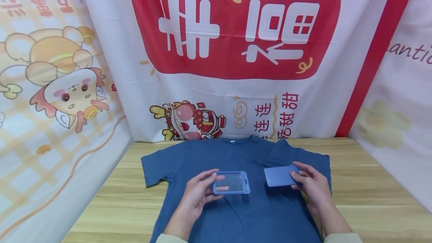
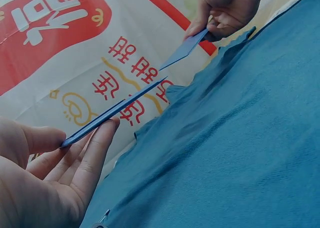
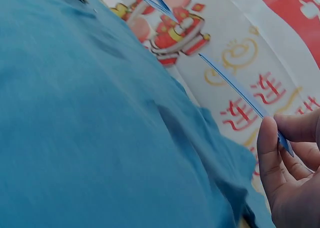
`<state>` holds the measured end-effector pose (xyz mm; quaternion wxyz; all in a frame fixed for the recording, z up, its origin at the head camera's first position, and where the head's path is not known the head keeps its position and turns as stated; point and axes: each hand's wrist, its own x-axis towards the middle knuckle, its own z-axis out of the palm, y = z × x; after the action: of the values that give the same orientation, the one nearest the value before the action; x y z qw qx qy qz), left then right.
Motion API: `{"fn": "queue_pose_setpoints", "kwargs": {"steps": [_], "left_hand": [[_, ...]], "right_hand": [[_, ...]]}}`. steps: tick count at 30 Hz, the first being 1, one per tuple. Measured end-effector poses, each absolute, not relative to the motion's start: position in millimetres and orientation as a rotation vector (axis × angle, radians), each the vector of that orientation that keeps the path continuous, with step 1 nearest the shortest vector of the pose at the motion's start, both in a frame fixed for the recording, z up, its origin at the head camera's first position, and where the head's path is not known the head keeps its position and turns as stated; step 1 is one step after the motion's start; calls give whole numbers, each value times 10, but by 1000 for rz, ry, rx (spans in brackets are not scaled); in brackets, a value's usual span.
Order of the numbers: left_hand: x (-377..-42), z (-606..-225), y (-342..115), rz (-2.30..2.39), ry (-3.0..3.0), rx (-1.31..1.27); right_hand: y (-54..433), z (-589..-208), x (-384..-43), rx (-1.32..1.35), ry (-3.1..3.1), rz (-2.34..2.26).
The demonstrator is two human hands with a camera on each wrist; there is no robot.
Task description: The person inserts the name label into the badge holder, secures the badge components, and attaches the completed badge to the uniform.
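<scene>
My left hand (image 1: 199, 192) pinches a blue card holder (image 1: 248, 183) with a clear window along one side, and its fingers show through the window. In the left wrist view the holder is seen edge-on between thumb and fingers. My right hand (image 1: 314, 185) holds a flat blue rectangular panel (image 1: 278, 176) at its right end, between thumb and fingers. Edge-on, the panel (image 3: 235, 85) looks thin in the right wrist view. The two pieces are apart, held above a dark blue T-shirt (image 1: 243, 216) spread on the table.
The wooden table (image 1: 114, 205) shows on both sides of the T-shirt. A white curtain (image 1: 209, 89) with red print hangs behind it, and printed cloths (image 1: 50, 123) stand at the sides. A small metal piece (image 2: 104, 218) lies on the shirt in the left wrist view.
</scene>
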<state>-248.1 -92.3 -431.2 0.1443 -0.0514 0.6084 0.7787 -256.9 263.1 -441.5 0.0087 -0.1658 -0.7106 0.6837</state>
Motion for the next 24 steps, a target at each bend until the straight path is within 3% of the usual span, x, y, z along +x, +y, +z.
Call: {"fn": "queue_pose_setpoints", "kwargs": {"steps": [15,24], "left_hand": [[-2496,-4308,-923,2240,1738,-149],[-2491,-4309,-919,2241,1737,-150]], "right_hand": [[3389,-4448,-2469,-646,-1810,2363],[3778,-4472,-2365,-856,-1686,2375]]}}
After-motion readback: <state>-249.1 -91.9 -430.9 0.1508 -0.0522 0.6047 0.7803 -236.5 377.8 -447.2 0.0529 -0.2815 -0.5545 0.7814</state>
